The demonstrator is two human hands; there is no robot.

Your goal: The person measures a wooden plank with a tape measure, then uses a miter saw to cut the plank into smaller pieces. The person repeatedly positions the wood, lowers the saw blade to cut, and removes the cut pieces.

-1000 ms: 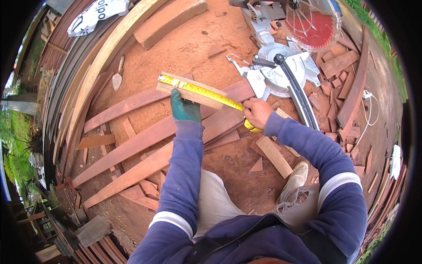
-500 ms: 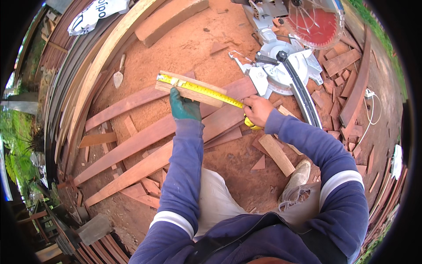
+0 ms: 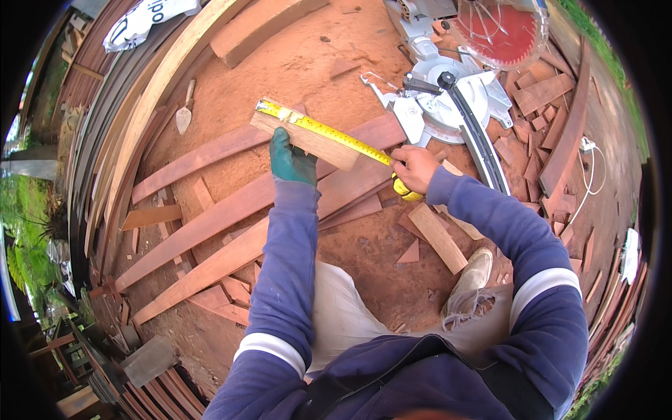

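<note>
My left hand, in a green glove, grips a short light-brown wooden board from its near side, thumb on the face. Along the board's far edge runs the yellow blade of a tape measure, its tip at the board's left end. The tape's yellow case sits in my bare right hand, fingers closed round it, beyond the board's right end. Part of the case is hidden by the hand. Below both hands lie long reddish planks on the ground.
A miter saw with a red circular blade stands at the far right. Offcuts litter the ground beside it, near a white cable. A trowel lies far left by stacked long boards. Another offcut lies by my shoe.
The board has turned in my left hand, so the tape blade now lies along its far edge instead of across its face. My right hand has shifted slightly right with the tape case.
</note>
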